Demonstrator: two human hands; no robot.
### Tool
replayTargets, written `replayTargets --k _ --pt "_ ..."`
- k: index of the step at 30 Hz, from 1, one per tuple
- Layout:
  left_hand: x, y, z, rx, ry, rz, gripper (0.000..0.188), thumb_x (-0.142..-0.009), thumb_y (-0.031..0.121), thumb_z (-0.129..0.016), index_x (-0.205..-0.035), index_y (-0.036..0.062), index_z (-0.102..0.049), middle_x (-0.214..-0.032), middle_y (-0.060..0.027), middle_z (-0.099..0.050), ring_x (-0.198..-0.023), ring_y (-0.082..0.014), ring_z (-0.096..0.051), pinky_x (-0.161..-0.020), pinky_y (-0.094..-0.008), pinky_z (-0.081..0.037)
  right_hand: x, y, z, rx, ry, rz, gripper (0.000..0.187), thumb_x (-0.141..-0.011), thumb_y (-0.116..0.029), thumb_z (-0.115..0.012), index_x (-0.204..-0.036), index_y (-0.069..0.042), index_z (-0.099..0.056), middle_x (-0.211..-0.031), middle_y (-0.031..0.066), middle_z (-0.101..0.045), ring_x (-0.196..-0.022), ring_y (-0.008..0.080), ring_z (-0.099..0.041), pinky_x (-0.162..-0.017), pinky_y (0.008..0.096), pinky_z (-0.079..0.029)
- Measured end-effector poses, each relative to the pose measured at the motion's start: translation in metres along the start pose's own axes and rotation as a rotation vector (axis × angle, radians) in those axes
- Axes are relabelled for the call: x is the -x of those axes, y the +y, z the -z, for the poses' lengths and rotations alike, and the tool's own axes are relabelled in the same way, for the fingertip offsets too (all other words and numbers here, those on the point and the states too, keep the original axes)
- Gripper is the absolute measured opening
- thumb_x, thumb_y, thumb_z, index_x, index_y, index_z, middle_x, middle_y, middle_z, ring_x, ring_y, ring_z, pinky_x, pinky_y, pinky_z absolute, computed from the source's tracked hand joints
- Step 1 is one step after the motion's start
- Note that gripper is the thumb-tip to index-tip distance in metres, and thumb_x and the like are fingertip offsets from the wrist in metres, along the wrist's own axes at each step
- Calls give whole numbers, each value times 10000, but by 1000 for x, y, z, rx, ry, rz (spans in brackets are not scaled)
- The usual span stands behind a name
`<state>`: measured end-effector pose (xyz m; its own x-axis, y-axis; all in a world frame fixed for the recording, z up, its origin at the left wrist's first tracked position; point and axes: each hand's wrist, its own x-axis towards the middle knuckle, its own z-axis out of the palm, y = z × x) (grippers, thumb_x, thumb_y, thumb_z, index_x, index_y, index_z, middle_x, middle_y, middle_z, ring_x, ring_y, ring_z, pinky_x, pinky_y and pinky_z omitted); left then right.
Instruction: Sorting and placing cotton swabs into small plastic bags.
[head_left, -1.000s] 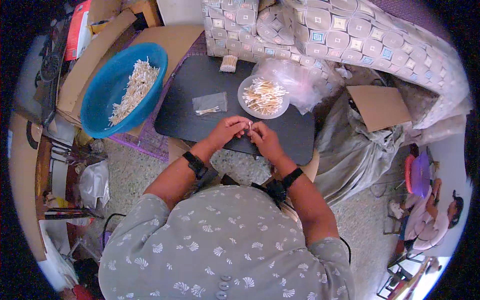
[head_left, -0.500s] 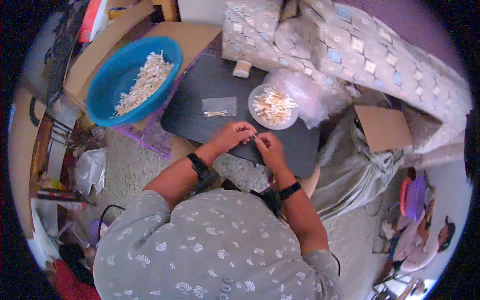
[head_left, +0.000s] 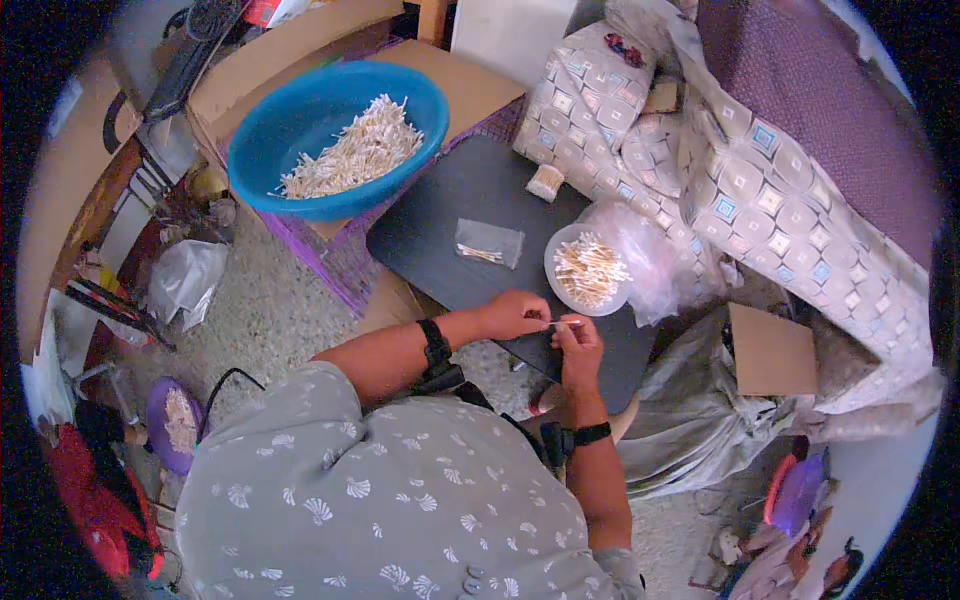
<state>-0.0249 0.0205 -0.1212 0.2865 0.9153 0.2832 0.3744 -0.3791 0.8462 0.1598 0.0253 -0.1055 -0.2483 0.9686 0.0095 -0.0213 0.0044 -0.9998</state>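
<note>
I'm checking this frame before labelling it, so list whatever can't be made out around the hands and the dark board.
- Head view: what the left hand and right hand pinch between them is too small; only a thin pale stick shows.
- Number of sticks in the small clear bag: too small to count.
- Near edge of the dark board: hidden by the forearms.
- White dish: the sticks blur into one pile.
</note>
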Motion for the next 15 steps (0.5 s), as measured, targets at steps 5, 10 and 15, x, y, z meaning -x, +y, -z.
replayTargets --k 5,10,15 --pt "-1 7 2 -27 -45 13 198 -793 250 -664 -837 60 -631 -781 -66 -634 -700 -178 -598 -622 -316 -467 3 6 5 180 -94 54 99 -855 -99 -608 -922 -27 -617 -762 26 -613 -649 101 -562 -577 254 -462" --pt "0 -7 -14 336 93 49 198 -828 243 -646 -864 49 -650 -782 -26 -626 -717 -126 -581 -617 -292 -467 13 2 -8 363 -66 84 163 -907 -197 -535 -915 -36 -563 -790 90 -617 -664 178 -587 -608 308 -478" --pt "-2 3 7 502 -53 168 258 -899 251 -574 -1049 54 -646 -971 -38 -635 -842 -136 -576 -736 -270 -470 1 14 -4 482 -92 185 115 -921 -136 -509 -907 -31 -552 -803 38 -613 -696 90 -570 -620 241 -470"
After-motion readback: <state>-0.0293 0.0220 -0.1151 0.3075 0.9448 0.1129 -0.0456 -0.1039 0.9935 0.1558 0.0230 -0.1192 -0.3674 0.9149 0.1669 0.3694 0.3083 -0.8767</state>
